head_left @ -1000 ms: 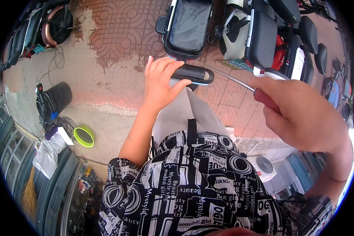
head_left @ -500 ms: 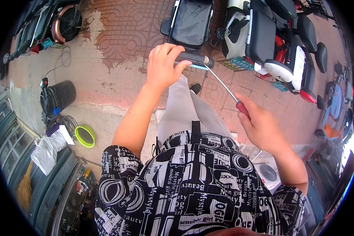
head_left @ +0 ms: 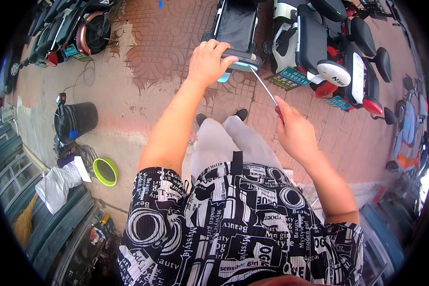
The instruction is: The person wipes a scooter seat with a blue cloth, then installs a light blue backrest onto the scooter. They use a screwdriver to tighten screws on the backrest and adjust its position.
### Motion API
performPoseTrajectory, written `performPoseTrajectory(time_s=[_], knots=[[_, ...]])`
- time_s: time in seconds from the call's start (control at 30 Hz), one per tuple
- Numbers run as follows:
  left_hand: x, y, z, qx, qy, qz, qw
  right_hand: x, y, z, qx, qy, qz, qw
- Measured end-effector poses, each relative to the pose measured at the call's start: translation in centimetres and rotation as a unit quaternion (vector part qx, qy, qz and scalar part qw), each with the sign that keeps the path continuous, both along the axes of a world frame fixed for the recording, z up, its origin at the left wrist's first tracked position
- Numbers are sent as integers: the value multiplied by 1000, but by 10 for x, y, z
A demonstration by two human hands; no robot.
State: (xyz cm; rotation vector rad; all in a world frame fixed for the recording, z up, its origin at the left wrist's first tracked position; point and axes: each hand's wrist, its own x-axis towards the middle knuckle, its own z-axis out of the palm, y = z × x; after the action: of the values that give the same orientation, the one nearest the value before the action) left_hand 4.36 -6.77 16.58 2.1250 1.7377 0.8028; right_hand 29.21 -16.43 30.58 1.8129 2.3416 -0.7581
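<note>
My left hand [head_left: 207,62] is closed over the left end of a black bar-like rear part [head_left: 243,58], its thumb along the near side. This part stands at the end of a scooter with a long dark flat surface [head_left: 236,29]. Below it shows a light blue panel [head_left: 244,66]. My right hand [head_left: 296,131] grips a screwdriver [head_left: 264,86] by its red handle, mostly hidden in the fist. The screwdriver's thin metal shaft slants up and left, and its tip meets or nearly meets the light blue panel's right end; contact is too small to tell.
Parked close on the right are scooters, one with a black seat [head_left: 311,40]. Another scooter [head_left: 83,35] stands far left. On the paving lie a black bucket [head_left: 85,118], a lime-green basin [head_left: 105,172] and a white bag [head_left: 58,187]. A straw broom [head_left: 25,217] leans at lower left.
Both hands now sit slightly higher in the picture. More of the light blue panel shows under the black part, and both my shoes are visible. The screwdriver's tip stays by the panel's right end.
</note>
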Motion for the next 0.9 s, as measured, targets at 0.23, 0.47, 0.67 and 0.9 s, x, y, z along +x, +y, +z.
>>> performPoseTrajectory(time_s=[0.23,0.47,0.67,0.9], knots=[[9,-1,-8,30,-14,-2,999,-27,-41,-37,99,-17,-72,992],[14,1,-12,59,-10,-6,998,-69,-60,-55,96,-58,-146,983],[17,4,-16,56,-17,0,998,-96,-52,-49,34,-58,-189,980],[20,4,-16,58,-26,2,998,-96,-50,-52,24,1,-232,972]])
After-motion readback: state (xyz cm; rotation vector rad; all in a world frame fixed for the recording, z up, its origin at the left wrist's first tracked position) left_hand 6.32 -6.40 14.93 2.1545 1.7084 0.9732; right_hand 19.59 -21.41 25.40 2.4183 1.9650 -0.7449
